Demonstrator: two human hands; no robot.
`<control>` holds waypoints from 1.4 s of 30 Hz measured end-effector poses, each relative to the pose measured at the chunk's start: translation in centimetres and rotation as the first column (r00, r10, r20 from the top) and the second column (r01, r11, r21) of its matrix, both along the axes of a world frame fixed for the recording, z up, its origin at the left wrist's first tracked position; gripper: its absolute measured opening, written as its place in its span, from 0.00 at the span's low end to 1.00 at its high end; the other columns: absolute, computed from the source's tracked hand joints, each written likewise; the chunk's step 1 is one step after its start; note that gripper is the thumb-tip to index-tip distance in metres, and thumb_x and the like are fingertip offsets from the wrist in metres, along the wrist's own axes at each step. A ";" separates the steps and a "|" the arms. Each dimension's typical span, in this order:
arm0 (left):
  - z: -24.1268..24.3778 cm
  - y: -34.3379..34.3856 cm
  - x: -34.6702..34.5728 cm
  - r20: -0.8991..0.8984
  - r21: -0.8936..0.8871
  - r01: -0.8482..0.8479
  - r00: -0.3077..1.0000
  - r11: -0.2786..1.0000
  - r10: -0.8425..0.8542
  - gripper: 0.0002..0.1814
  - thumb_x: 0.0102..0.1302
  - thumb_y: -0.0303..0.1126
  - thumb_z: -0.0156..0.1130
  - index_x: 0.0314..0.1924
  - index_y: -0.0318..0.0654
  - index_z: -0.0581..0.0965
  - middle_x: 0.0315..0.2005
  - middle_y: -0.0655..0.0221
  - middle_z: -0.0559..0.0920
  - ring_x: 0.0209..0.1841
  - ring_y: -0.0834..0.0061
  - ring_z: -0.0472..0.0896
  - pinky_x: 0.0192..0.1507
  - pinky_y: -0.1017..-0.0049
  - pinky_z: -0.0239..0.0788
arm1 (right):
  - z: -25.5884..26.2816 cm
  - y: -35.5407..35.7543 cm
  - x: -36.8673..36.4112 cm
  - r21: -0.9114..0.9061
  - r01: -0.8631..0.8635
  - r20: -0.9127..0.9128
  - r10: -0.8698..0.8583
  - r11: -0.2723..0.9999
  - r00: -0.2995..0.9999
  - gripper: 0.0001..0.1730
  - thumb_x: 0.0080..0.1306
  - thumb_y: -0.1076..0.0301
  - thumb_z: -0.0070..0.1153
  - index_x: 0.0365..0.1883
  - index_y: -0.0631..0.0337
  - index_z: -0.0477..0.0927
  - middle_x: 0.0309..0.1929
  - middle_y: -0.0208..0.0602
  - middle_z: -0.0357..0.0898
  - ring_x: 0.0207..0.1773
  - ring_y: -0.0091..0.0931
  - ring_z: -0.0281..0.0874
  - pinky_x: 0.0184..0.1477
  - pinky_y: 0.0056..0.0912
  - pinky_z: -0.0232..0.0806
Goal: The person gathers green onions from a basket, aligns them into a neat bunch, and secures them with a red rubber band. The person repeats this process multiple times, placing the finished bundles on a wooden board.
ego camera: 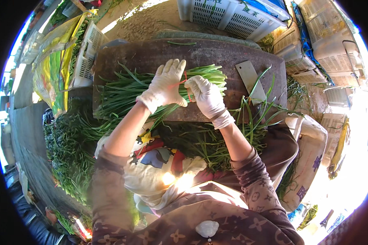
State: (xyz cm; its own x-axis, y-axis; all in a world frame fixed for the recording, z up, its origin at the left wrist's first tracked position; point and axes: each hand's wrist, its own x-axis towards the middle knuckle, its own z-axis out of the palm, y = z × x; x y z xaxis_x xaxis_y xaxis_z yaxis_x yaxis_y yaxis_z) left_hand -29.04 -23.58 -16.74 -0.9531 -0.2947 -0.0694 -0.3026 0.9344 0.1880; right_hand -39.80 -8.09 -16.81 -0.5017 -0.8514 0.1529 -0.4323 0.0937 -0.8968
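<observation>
A thick bundle of long green leafy stalks point(128, 88) lies across a dark worn board point(159, 50), its pale cut ends to the right. Around it near those ends runs a red band point(185, 75). Gloved in white, my left hand point(167, 82) rests over the stalks with its fingers spread beside the band. My right hand point(202, 90), also gloved, has its fingers closed on the red band at the near side of the bundle. A broad-bladed knife point(251, 79) lies on the board to the right, some loose stalks point(251, 113) partly over it.
Heaps of greens lie left point(70, 147) and below the board, over my lap. White plastic crates stand at the far side point(227, 18) and right point(334, 43). A crate with a yellow-green bag point(55, 67) is at the upper left, and a pale sack point(303, 165) at the right.
</observation>
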 end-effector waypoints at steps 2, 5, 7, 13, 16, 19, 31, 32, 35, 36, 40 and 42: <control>0.2 -0.5 -0.7 0.090 0.154 -0.001 0.996 0.988 -0.013 0.77 0.35 0.59 0.86 0.78 0.27 0.53 0.73 0.46 0.65 0.76 0.47 0.62 0.79 0.56 0.49 | 0.1 0.3 0.0 -0.136 0.023 -0.197 -0.050 0.990 0.979 0.14 0.74 0.69 0.58 0.56 0.57 0.82 0.31 0.41 0.85 0.29 0.33 0.84 0.33 0.35 0.75; -0.1 -0.7 -0.3 0.097 0.281 -0.020 0.995 0.959 -0.007 0.75 0.34 0.56 0.87 0.76 0.24 0.55 0.72 0.43 0.66 0.74 0.46 0.66 0.76 0.59 0.56 | 1.0 0.4 0.4 -0.053 0.016 -0.425 -0.037 0.998 0.904 0.20 0.71 0.66 0.59 0.62 0.54 0.79 0.32 0.40 0.85 0.30 0.36 0.84 0.33 0.38 0.75; 0.2 -0.7 0.2 0.113 0.286 -0.037 0.994 0.958 0.005 0.74 0.33 0.55 0.87 0.75 0.22 0.57 0.72 0.40 0.65 0.75 0.45 0.65 0.77 0.62 0.57 | 1.8 0.0 0.8 0.296 -0.042 -0.426 0.171 0.954 0.889 0.25 0.70 0.62 0.59 0.65 0.53 0.75 0.34 0.40 0.85 0.33 0.39 0.85 0.35 0.41 0.76; -1.1 2.6 2.7 -0.183 -0.102 -0.013 0.983 0.995 -0.006 0.46 0.39 0.50 0.79 0.58 0.35 0.73 0.48 0.62 0.76 0.55 0.60 0.77 0.63 0.59 0.68 | 0.8 -0.5 1.6 0.052 -0.097 -0.193 0.105 0.994 0.976 0.09 0.75 0.66 0.58 0.39 0.61 0.84 0.25 0.36 0.81 0.24 0.26 0.80 0.28 0.31 0.71; -3.8 5.5 4.0 -0.279 -0.243 -0.197 0.952 0.950 0.126 0.37 0.53 0.38 0.68 0.64 0.35 0.69 0.52 0.65 0.75 0.56 0.65 0.75 0.68 0.60 0.62 | 1.8 -2.8 0.9 0.049 -0.114 -0.018 0.115 0.992 0.993 0.13 0.77 0.66 0.55 0.34 0.63 0.82 0.25 0.43 0.80 0.27 0.35 0.80 0.34 0.34 0.72; -3.4 5.6 3.5 -0.282 -0.179 -0.199 0.949 0.964 0.143 0.48 0.51 0.39 0.72 0.71 0.32 0.63 0.58 0.63 0.74 0.59 0.64 0.74 0.69 0.62 0.61 | 0.0 -5.8 -0.9 0.187 -0.042 0.047 0.033 0.981 0.998 0.15 0.78 0.66 0.51 0.34 0.64 0.83 0.28 0.44 0.83 0.31 0.34 0.82 0.38 0.34 0.72; -3.3 3.3 8.9 -0.277 -0.061 -0.033 0.961 0.998 0.014 0.62 0.39 0.50 0.82 0.74 0.40 0.63 0.66 0.59 0.71 0.69 0.57 0.69 0.74 0.53 0.55 | -4.6 3.4 -0.4 0.005 0.119 -0.661 -0.085 0.993 0.745 0.29 0.71 0.62 0.54 0.69 0.62 0.74 0.69 0.46 0.73 0.74 0.49 0.65 0.78 0.61 0.50; -3.3 3.0 8.6 -0.295 -0.058 -0.038 0.955 0.998 0.019 0.62 0.39 0.49 0.82 0.74 0.39 0.62 0.66 0.59 0.70 0.68 0.57 0.69 0.74 0.53 0.55 | -4.0 3.0 -1.0 0.000 0.096 -0.651 -0.073 0.995 0.756 0.27 0.70 0.65 0.56 0.67 0.59 0.76 0.67 0.44 0.75 0.72 0.48 0.68 0.77 0.59 0.53; -2.3 3.1 9.0 -0.222 -0.015 -0.066 0.973 0.998 0.061 0.66 0.38 0.50 0.84 0.76 0.36 0.59 0.69 0.57 0.68 0.72 0.56 0.66 0.75 0.52 0.54 | 0.0 4.0 0.0 -0.162 0.092 -0.620 -0.174 0.983 0.765 0.30 0.63 0.78 0.63 0.65 0.53 0.79 0.51 0.39 0.82 0.55 0.39 0.79 0.62 0.49 0.68; -1.2 3.2 8.8 -0.188 0.006 -0.046 0.981 0.999 0.047 0.67 0.39 0.50 0.84 0.77 0.35 0.58 0.70 0.56 0.68 0.73 0.55 0.65 0.76 0.51 0.53 | 0.3 4.3 0.3 -0.242 0.059 -0.540 -0.185 0.969 0.821 0.31 0.62 0.78 0.65 0.65 0.52 0.79 0.37 0.34 0.83 0.39 0.33 0.81 0.46 0.42 0.74; 1.5 3.0 6.2 -0.090 0.104 -0.044 0.995 0.994 0.053 0.72 0.38 0.53 0.85 0.78 0.32 0.54 0.75 0.51 0.63 0.79 0.50 0.58 0.79 0.51 0.48 | 0.9 2.2 3.6 0.184 0.011 -0.318 0.049 0.983 0.947 0.14 0.73 0.64 0.61 0.55 0.55 0.82 0.25 0.32 0.82 0.25 0.31 0.82 0.32 0.36 0.74; 2.0 2.6 4.0 -0.004 0.110 -0.021 1.000 0.994 0.021 0.73 0.38 0.55 0.84 0.79 0.31 0.53 0.77 0.50 0.60 0.81 0.49 0.54 0.80 0.52 0.45 | 0.1 1.6 3.7 0.198 -0.017 -0.260 0.069 0.980 0.963 0.12 0.77 0.62 0.56 0.40 0.62 0.82 0.26 0.34 0.83 0.24 0.26 0.80 0.29 0.31 0.71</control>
State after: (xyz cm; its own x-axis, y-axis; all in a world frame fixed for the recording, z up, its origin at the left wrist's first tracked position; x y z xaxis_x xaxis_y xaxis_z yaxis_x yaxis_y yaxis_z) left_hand -25.04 -20.98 -14.78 -0.9472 -0.3055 -0.0977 -0.3207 0.9013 0.2913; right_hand -36.08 -6.47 -16.70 -0.4276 -0.8976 0.1066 -0.6586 0.2286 -0.7170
